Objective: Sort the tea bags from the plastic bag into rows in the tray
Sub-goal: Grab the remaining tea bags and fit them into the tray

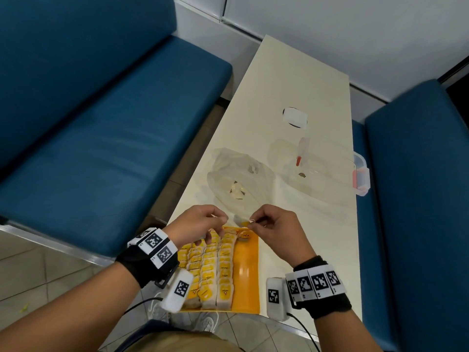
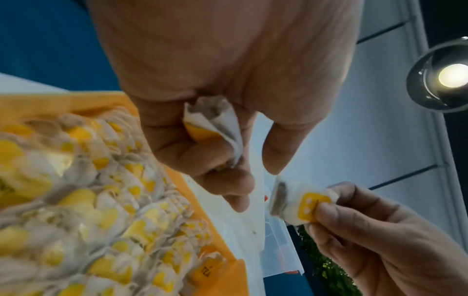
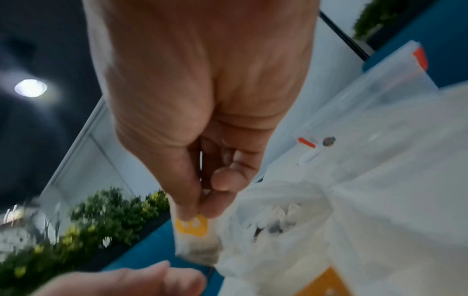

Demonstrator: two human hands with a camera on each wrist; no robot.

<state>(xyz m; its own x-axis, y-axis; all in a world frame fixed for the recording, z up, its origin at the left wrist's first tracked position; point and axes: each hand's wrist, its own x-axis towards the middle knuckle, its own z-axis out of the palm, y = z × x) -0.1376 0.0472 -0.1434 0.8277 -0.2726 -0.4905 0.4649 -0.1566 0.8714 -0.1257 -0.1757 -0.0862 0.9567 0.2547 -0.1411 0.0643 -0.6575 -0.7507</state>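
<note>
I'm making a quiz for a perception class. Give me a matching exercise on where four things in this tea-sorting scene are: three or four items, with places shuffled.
Things:
1. tray
2. plastic bag
3. clear container
4. right hand

Places or states:
A. lies on the table just beyond the tray
B. pinches a tea bag by its yellow tag
C. at the table's near edge, holding rows of tea bags
D. near the table's right edge, with pink clips

Pairs: 1-C, 2-A, 3-D, 4-B
</note>
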